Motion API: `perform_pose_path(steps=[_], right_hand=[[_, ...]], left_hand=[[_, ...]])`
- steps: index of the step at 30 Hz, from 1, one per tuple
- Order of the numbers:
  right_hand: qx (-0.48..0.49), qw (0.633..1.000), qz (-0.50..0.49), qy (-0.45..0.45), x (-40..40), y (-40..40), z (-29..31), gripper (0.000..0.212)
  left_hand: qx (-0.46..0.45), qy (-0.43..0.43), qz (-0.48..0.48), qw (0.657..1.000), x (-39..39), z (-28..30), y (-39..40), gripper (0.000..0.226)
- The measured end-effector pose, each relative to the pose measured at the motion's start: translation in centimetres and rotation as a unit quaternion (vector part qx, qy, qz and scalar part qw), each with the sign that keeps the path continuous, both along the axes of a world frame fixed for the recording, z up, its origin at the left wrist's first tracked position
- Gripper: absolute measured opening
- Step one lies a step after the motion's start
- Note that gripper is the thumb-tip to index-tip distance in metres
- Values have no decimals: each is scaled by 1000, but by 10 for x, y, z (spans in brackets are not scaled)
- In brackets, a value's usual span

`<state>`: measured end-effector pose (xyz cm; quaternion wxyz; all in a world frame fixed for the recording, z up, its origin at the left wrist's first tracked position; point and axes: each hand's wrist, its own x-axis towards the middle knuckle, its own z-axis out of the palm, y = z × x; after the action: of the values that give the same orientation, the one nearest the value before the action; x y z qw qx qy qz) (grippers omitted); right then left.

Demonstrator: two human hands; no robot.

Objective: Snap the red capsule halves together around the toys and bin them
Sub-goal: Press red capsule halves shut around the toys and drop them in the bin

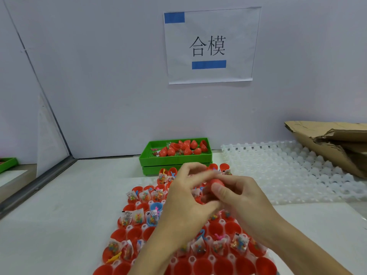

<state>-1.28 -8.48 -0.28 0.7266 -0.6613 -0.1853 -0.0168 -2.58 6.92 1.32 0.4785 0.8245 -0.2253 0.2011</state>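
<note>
Red capsule [215,184] sits pinched between left hand [186,197] and right hand [236,197], fingers curled round it; its seam is blurred, probably part-closed; uneven squeezing could trap the toy packet, or drop it onto the tray [139,235] beneath.

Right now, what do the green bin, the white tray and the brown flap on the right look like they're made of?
Green bin: likely rigid moulded plastic, uniform colour, slight sheen, with a gridded floor.
White tray: looks like thin translucent plastic, milky and glossy, formed into rows of cups.
Brown flap: corrugated cardboard, matte, with torn, creased edges.
</note>
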Motion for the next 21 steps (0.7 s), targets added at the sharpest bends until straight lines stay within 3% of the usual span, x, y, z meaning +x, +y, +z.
perform_pose_path(steps=[2,3,5,7,12,17,21], right_hand=[[76,996,20,35,1,-1,2,19],[97,994,35,34,2,-2,1,17],[104,993,50,14,1,0,1,16],[85,996,39,-7,1,3,-1,22],[46,998,-11,-36,1,4,-6,21],[36,999,-7,-37,3,-1,-4,21],[0,996,-18,-88,-1,-6,6,33]], left_hand=[[-113,135,-80,981,-2,5,3,64],[-158,177,-108,965,-3,7,3,59],[-184,172,-129,959,-5,9,-1,33],[-196,145,-114,963,-7,8,-8,25],[-202,134,-91,966,-5,3,-10,40],[-203,134,-87,966,-3,2,-9,37],[-238,187,-144,942,1,1,-1,66]])
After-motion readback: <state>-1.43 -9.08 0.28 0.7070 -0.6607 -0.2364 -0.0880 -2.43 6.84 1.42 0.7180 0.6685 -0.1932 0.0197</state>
